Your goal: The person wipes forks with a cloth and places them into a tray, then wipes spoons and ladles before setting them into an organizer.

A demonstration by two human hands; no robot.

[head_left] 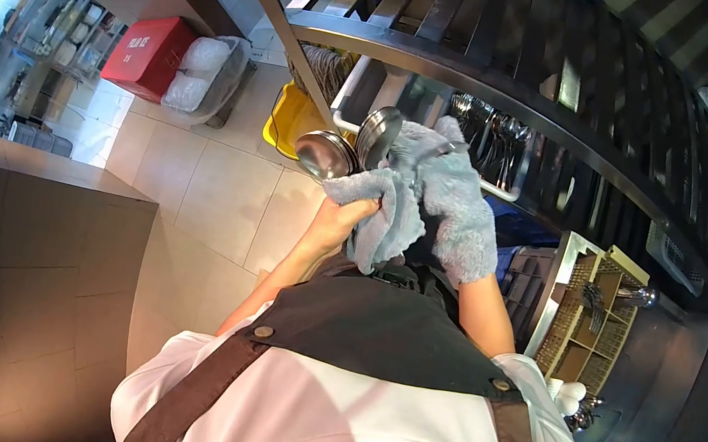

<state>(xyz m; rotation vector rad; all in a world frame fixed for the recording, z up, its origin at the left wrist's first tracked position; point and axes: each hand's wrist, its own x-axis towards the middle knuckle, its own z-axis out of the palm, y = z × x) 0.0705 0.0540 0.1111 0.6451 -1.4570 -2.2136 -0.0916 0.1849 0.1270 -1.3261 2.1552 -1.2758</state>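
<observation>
Far left: red box [149, 54] and bagged white items [201, 66] on the tiled floor, out of the way. Centre: left hand [337, 223] clenched on a grey cloth [388, 213], gripping two steel ladles [349, 149] through it, bowls raised clear of the apron so the cloth reaches them. Right hand [461, 207], cloth-covered, wraps the handles; grip closed. Right: cutlery basket [591, 324] near on the table [665, 390], within reach.
</observation>
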